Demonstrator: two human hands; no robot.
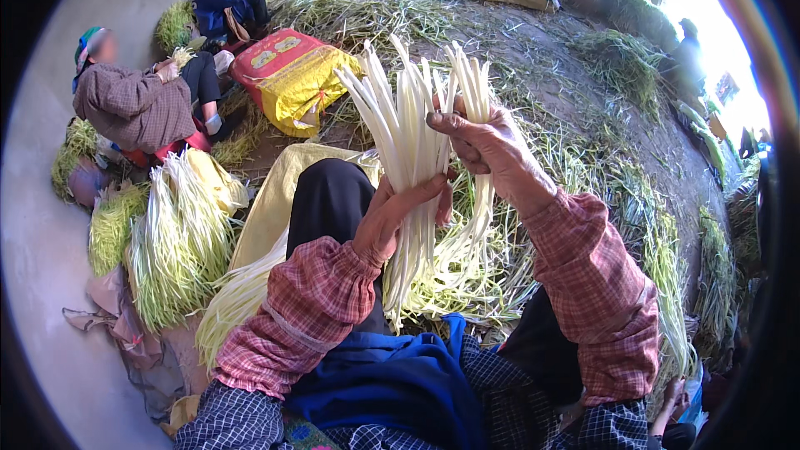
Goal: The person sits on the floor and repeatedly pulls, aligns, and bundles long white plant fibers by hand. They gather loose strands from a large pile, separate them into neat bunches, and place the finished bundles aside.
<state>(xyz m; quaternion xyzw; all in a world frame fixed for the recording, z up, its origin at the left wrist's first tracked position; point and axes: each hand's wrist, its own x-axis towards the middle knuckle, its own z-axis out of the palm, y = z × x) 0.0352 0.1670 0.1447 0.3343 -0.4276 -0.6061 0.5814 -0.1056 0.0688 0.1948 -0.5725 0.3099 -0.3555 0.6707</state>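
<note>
My left hand (406,209) is closed around a thick bundle of pale, leafy stalks (400,131), possibly blanched garlic chives, with the white ends pointing up. Close on its right, my right hand (490,144) grips a smaller bunch of the same stalks (478,84) between thumb and fingers. The yellow-green leaves of both bunches hang down between my knees. Both hands are raised in front of me at about knee height. More pale stalks (240,300) lie beside my left thigh, partly hidden by my sleeve.
Large bundles of stalks (178,231) stand at the left by the wall. A red and yellow woven sack (294,78) lies ahead. Two people sit at the upper left, handling stalks. Loose greens (562,200) litter the floor. Other people are at the right edge.
</note>
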